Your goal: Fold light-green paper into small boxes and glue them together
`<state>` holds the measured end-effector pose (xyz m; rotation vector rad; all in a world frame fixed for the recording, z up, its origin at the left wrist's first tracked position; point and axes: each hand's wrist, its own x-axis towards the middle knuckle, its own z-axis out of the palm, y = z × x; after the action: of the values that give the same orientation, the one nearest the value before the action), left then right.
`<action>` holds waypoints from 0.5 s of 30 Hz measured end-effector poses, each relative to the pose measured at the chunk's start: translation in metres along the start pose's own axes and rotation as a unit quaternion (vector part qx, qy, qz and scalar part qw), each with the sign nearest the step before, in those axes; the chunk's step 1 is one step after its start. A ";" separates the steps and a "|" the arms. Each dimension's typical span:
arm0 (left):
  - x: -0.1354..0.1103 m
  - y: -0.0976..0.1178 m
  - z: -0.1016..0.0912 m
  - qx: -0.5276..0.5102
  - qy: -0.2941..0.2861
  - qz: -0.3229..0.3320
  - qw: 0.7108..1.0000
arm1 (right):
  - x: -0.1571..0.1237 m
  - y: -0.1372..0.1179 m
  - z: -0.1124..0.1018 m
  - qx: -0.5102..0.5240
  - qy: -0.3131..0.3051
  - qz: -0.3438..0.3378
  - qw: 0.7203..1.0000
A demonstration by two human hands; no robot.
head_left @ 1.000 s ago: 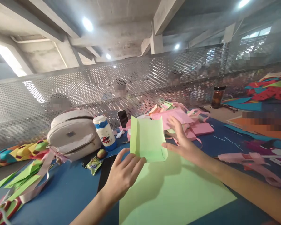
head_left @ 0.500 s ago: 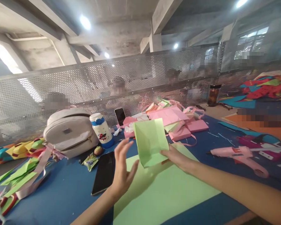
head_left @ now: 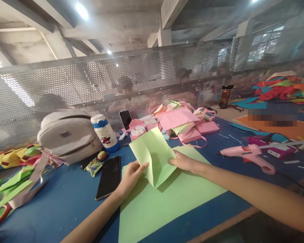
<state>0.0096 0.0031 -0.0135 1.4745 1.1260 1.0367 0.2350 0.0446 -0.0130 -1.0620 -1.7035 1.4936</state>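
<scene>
Between my two hands a folded piece of light green paper (head_left: pixel 154 155) is held up, tilted, with a crease down its middle. My left hand (head_left: pixel 134 173) pinches its left edge, thumb in front and fingers behind. On the right edge my right hand (head_left: pixel 183 162) grips with the thumb in front. Below lies a large light green sheet (head_left: pixel 167 212), flat on the blue table (head_left: pixel 66 202). Just left of that sheet is a black phone (head_left: pixel 108 177), close to my left wrist.
A white backpack (head_left: pixel 68 136), a bottle with a blue base (head_left: pixel 105 133) and pink paper pieces (head_left: pixel 178 118) stand along a perforated metal screen (head_left: pixel 91 77). To the right lies a pink glue gun (head_left: pixel 248 155). Scissors (head_left: pixel 0 216) lie at the left edge.
My left hand, open and apart from the paper before, has closed on its left edge. The green paper has turned and tilted, and its crease now stands out. My view has shifted slightly.
</scene>
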 end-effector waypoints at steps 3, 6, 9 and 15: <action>-0.002 0.002 0.006 -0.002 0.012 0.003 1.000 | 0.000 -0.001 0.000 0.000 -0.010 0.030 1.000; -0.002 0.000 0.009 -0.031 0.009 -0.013 0.999 | 0.002 0.002 0.000 0.007 -0.013 0.028 1.000; -0.002 -0.005 0.012 -0.076 0.043 -0.029 0.996 | 0.004 0.005 -0.001 -0.024 0.075 -0.074 0.994; -0.002 -0.011 0.018 -0.198 0.135 -0.013 0.971 | -0.013 -0.010 0.011 -0.322 0.177 -0.394 0.843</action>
<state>0.0251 -0.0013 -0.0272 1.0208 1.0445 1.3825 0.2300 0.0274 -0.0045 -0.7018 -2.0308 0.1827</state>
